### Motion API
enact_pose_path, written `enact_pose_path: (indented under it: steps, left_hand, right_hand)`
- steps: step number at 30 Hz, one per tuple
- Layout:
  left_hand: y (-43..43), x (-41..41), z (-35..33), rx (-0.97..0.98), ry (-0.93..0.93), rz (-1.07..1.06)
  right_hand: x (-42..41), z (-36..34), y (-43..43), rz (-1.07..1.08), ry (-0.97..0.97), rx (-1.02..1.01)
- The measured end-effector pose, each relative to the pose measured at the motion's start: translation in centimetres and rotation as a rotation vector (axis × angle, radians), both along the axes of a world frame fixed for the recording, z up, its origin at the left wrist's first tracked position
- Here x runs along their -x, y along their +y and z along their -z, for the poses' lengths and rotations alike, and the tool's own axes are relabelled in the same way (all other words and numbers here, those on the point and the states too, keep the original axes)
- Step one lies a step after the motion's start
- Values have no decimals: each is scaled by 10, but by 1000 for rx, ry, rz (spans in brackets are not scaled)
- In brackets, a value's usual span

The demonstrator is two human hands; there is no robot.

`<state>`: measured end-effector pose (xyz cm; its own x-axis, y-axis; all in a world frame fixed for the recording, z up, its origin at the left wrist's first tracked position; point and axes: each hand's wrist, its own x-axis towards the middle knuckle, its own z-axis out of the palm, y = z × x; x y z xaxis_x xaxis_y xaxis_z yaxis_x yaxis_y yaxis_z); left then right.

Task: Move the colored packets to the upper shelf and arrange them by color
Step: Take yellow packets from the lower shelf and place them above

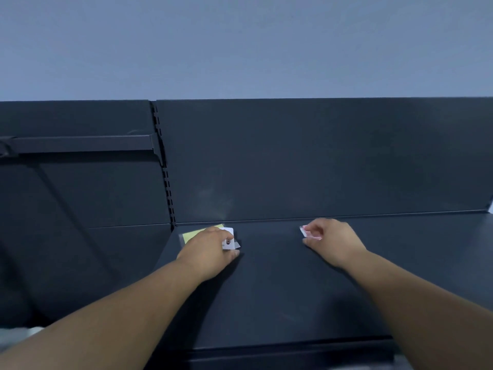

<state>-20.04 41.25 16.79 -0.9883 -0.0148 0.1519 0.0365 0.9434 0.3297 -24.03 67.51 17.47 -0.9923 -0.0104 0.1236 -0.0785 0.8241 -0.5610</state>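
Left grip (210, 249) is curling round a white packet (229, 237) with a dark label, which is lying partly over a pale yellow packet (193, 235) at the shelf's (280, 289) back left corner. Right grip (333, 241) is pinching a small pink packet (304, 231) near the back. The shelf is looking matte dark grey, and a blue-grey wall (240, 44) is showing above.

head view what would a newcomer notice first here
Two bare arms reach onto a dark shelf. The left hand holds a white packet next to a yellow packet near the shelf's back left corner; the right hand pinches a pink packet further right.
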Motion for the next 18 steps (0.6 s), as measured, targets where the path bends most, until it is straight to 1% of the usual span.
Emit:
enact_pose_path:
  steps: [5, 10, 14, 18]
  left_hand:
    - [-16, -14, -5, -9, 28, -14]
    - [-50, -34, -9, -20, 55, -25]
    - [-94, -57, -11, 33, 89, -54]
    - [-162, -83, -10, 75, 84, -105]
  right_hand:
    - [-11, -7, -27, -57, 30, -59]
    - [-34, -19, -76, -132, 53, -136]
    - [-49, -23, -133, -241, 88, -174]
    - [-66, -23, -211, -318, 118, -187]
